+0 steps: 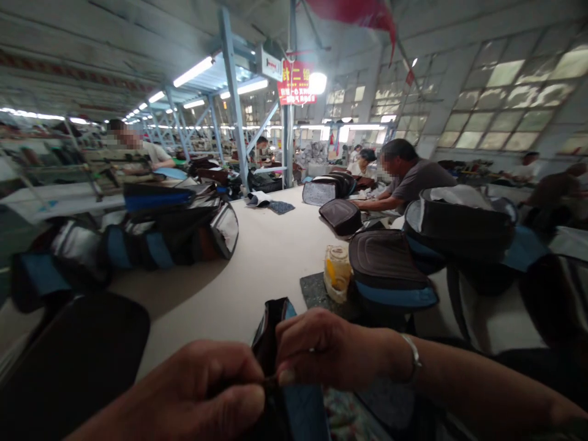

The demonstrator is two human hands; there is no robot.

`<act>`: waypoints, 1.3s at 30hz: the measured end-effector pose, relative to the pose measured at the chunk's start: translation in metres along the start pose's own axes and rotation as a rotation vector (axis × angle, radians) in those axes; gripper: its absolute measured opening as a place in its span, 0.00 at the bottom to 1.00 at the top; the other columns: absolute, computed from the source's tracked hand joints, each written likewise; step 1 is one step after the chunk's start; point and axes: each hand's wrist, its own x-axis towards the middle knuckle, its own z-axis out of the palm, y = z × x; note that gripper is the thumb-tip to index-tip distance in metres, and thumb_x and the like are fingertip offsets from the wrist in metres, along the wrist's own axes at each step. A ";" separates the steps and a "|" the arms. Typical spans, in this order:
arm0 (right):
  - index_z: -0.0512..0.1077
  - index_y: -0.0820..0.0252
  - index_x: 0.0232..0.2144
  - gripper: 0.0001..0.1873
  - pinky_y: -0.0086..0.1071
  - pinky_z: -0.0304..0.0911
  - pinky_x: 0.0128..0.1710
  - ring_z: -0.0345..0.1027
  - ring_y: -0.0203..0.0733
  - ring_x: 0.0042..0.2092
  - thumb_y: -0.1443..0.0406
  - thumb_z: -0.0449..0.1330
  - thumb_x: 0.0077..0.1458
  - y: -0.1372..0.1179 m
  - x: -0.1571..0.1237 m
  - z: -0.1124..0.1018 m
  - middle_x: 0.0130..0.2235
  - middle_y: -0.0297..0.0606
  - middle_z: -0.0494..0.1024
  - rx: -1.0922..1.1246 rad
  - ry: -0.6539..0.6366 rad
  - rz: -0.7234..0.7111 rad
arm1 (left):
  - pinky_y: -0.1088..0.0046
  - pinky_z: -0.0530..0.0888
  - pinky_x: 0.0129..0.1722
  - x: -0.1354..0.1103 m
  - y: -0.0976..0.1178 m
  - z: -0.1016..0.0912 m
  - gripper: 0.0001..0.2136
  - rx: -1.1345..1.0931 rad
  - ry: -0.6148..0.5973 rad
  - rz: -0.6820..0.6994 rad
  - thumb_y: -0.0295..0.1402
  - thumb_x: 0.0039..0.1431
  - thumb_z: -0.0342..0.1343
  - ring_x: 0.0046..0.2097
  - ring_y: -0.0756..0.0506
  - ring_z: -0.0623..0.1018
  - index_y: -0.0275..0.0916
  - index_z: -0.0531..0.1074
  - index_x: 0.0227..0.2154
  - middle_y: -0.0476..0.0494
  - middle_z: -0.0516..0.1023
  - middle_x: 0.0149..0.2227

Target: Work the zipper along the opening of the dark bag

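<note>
At the table's near edge, a black and blue fabric bag piece (303, 404) stands between my hands. My left hand (202, 386) is closed, thumb and forefinger pinching the dark edge of the piece. Right beside it my right hand (316, 349), with a bracelet at the wrist, pinches the same edge; the fingertips of both hands almost meet. The exact part between the fingertips is too dark and small to make out. The lower portion of the piece drops out of view below my hands.
A pale worktable (266, 245) stretches ahead. Stitched black and blue bag parts (390, 263) are piled right, with more bag parts (169, 239) left. A yellowish container (337, 272) stands on a dark slab (315, 291). A co-worker (413, 174) leans over the table's far right side.
</note>
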 end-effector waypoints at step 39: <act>0.64 0.63 0.29 0.18 0.22 0.50 0.25 0.50 0.27 0.28 0.56 0.59 0.66 -0.041 -0.003 -0.024 0.26 0.25 0.58 -0.034 -0.185 0.436 | 0.76 0.69 0.39 0.004 0.019 -0.007 0.17 0.055 -0.003 0.205 0.47 0.72 0.50 0.37 0.46 0.72 0.41 0.70 0.32 0.47 0.72 0.37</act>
